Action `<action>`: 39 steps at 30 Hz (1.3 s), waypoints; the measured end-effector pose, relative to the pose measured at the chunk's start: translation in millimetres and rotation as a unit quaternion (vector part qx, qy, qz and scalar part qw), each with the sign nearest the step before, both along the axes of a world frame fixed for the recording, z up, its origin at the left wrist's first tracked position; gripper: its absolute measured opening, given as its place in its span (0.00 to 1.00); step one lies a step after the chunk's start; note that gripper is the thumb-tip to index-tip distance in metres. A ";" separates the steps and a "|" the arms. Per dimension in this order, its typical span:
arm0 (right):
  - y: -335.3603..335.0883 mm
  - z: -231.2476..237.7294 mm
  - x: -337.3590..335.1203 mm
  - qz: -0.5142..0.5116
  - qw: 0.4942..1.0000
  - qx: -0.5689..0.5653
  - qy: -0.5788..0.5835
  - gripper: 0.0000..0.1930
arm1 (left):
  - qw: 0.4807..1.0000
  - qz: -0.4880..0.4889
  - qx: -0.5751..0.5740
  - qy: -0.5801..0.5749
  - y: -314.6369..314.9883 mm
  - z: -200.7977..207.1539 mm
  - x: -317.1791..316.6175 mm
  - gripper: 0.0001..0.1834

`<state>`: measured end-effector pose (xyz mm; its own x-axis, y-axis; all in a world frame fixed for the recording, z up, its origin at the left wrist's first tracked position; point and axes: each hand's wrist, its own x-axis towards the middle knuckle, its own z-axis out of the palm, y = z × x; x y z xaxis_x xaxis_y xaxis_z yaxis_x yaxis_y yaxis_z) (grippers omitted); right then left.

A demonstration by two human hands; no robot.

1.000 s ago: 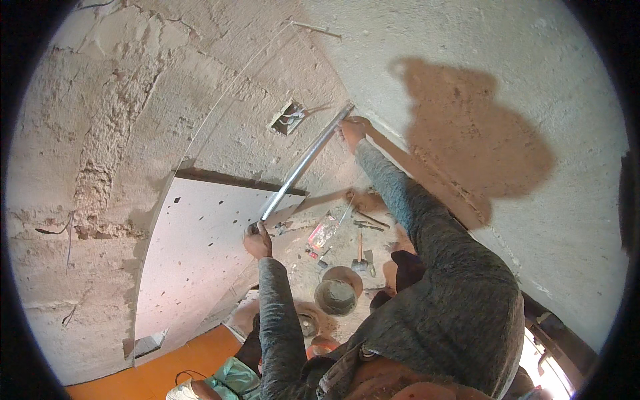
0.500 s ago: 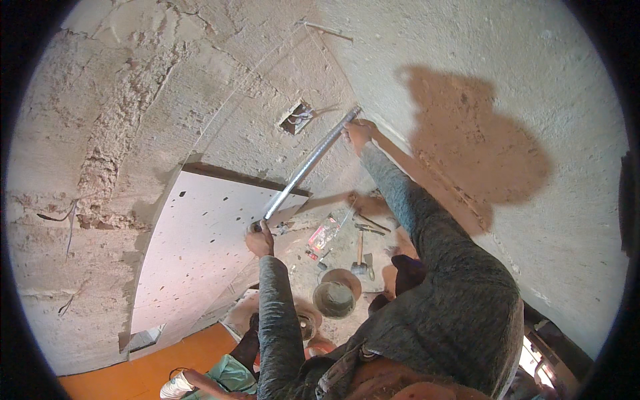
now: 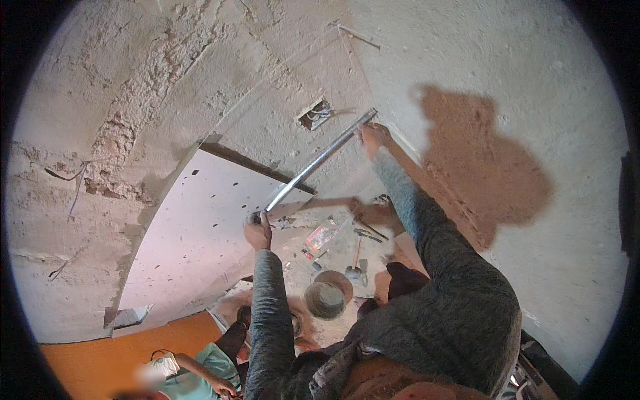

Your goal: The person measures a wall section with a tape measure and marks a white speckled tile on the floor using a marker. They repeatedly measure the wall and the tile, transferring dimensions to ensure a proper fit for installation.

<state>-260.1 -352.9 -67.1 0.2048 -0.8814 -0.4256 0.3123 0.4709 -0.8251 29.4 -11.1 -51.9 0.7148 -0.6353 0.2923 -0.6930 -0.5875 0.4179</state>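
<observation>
A silvery strip, which looks like the drawn-out blade of a tape measure [image 3: 319,160], stretches between my hands in front of the wall. My left hand [image 3: 258,233] is closed round its lower end, where a dark rounded part shows, close to the white speckled panel [image 3: 193,230] on the left wall. My right hand [image 3: 372,139] pinches the strip near its upper end, close to the corner where the two walls meet. The strip slants up to the right and passes across the panel's upper edge.
An open electrical box [image 3: 315,115] with wires sits in the wall above the strip. On the floor are a bucket [image 3: 325,300], a mallet [image 3: 355,267] and a red-and-white package [image 3: 323,235]. A person in a green garment [image 3: 210,365] is at the lower left, beside an orange surface [image 3: 100,367].
My view has shifted, so the walls and panel appear farther right and the floor items slightly left. Both hands still hold the strip in much the same place. The other person's arm has moved.
</observation>
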 end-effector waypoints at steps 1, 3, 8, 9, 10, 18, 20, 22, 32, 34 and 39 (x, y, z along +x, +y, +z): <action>-4.0 1.4 -4.8 -0.009 1.000 -0.003 -0.009 0.05 | 1.000 -0.008 -0.016 0.005 -4.8 0.0 1.9 0.16; -22.7 -13.2 -22.7 -0.039 0.999 -0.011 -0.021 0.04 | 0.999 -0.039 -0.029 0.009 -28.9 4.5 -11.2 0.15; -21.7 -23.7 -30.2 0.036 0.997 0.014 -0.069 0.04 | 0.999 -0.026 -0.017 0.030 -20.5 11.6 -14.5 0.15; -28.3 -36.4 -31.2 0.044 0.995 0.012 -0.085 0.05 | 0.998 -0.032 -0.022 0.039 -23.4 12.1 -15.9 0.16; -32.9 -48.3 -29.9 0.054 0.993 0.011 -0.102 0.05 | 0.999 -0.032 -0.004 0.017 -23.2 10.8 -15.5 0.16; -93.4 -137.8 -50.5 0.092 0.991 -0.046 -0.086 0.04 | 0.998 -0.043 0.040 0.011 -48.4 -0.1 -23.4 0.18; -85.6 -134.6 -27.4 0.045 0.991 -0.099 0.077 0.04 | 0.998 -0.039 0.045 0.017 -41.2 -6.2 -12.1 0.18; -73.4 -123.7 -14.7 0.019 0.987 -0.095 0.125 0.04 | 0.998 -0.029 0.051 0.026 -34.8 -13.2 -8.5 0.18; -61.8 -98.9 -17.1 0.065 0.992 -0.026 0.104 0.07 | 0.998 -0.003 0.063 0.020 -27.9 -9.3 -11.9 0.19; -42.5 -77.6 -3.0 0.055 0.995 0.006 0.077 0.07 | 0.998 0.013 0.064 0.017 -16.7 -8.9 -8.1 0.19; -60.7 -83.5 -34.1 0.083 0.983 -0.057 0.156 0.09 | 0.997 -0.004 0.058 0.049 -40.3 -7.1 -19.3 0.19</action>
